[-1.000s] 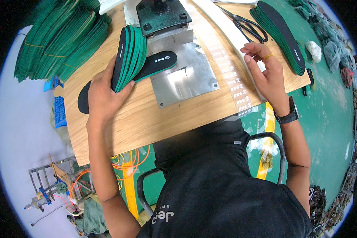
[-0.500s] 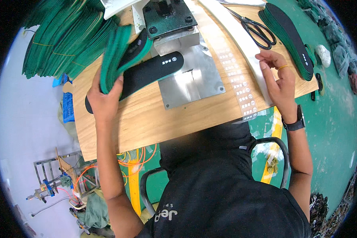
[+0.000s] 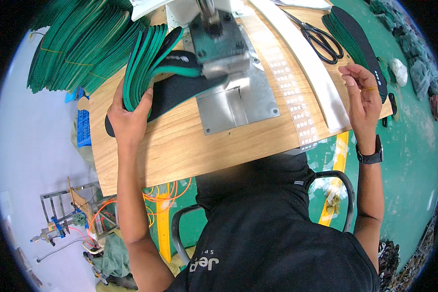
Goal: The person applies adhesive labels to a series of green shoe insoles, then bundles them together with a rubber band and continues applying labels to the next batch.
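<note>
My left hand [image 3: 129, 117] grips a bent stack of green insoles with black tops [image 3: 143, 73], thumb on the near side. Beneath it a black insole [image 3: 173, 95] lies on the table, its far end reaching under the metal press head [image 3: 221, 53]. Another black-topped insole [image 3: 180, 61], bent away from the stack, comes close to the press head. The bare steel plate [image 3: 238, 109] shows in front of the press. My right hand [image 3: 365, 100] hovers off to the right near the table's edge, fingers loosely bent, with nothing visible in them.
A clear strip of white printed labels [image 3: 297, 107] lies right of the plate, beside a long white bar [image 3: 321, 95]. Black scissors [image 3: 321, 44] and a stack of insoles [image 3: 357, 41] are at the far right. Bundled green insoles [image 3: 78, 48] fill the far left.
The press head has come down and nearer over the insole's end. My right hand has moved right, away from the white bar. The stack in my left hand has fanned open somewhat.
</note>
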A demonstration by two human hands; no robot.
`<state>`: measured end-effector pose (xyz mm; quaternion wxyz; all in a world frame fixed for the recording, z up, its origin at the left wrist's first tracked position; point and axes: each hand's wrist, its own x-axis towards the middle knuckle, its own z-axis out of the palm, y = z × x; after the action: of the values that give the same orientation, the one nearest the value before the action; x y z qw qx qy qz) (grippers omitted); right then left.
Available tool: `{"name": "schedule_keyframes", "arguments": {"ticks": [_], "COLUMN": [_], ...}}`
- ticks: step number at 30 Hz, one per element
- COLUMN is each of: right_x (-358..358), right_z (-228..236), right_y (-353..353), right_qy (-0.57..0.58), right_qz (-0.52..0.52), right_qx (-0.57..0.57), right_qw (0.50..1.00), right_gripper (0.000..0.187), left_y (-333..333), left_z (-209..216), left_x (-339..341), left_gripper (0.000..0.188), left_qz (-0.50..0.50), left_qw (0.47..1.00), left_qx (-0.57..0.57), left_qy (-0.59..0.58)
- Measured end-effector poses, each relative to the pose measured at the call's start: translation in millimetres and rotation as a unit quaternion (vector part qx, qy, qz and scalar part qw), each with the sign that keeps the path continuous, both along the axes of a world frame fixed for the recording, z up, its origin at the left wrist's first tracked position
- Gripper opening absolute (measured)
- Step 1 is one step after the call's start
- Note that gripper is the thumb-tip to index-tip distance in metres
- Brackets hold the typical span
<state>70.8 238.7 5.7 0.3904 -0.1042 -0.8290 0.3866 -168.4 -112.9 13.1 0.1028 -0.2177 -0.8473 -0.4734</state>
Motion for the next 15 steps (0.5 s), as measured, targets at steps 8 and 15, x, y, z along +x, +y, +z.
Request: {"name": "schedule_keyframes", "arguments": {"ticks": [8,15], "right_x": [8.5,17.8], "right_z": [10.2,11.3], "right_y": [-4.3,-5.9], "right_qy": [-0.009,-0.022], "right_qz": [-0.018,-0.030], "right_qx": [0.017,0.011], "right_qw": [1.000,0.999], "right_gripper": [0.023,0.023], "left_y": [-6.4,4.4], "left_z": [2.4,11.0], "left_x": [6.0,6.4], "left_gripper": [0.025,0.028], "left_qz": [0.002,0.000], "left_qw": [0.993,0.991], "left_qx": [0.114,0.133], "left_qy": [-0.017,-0.032]}}
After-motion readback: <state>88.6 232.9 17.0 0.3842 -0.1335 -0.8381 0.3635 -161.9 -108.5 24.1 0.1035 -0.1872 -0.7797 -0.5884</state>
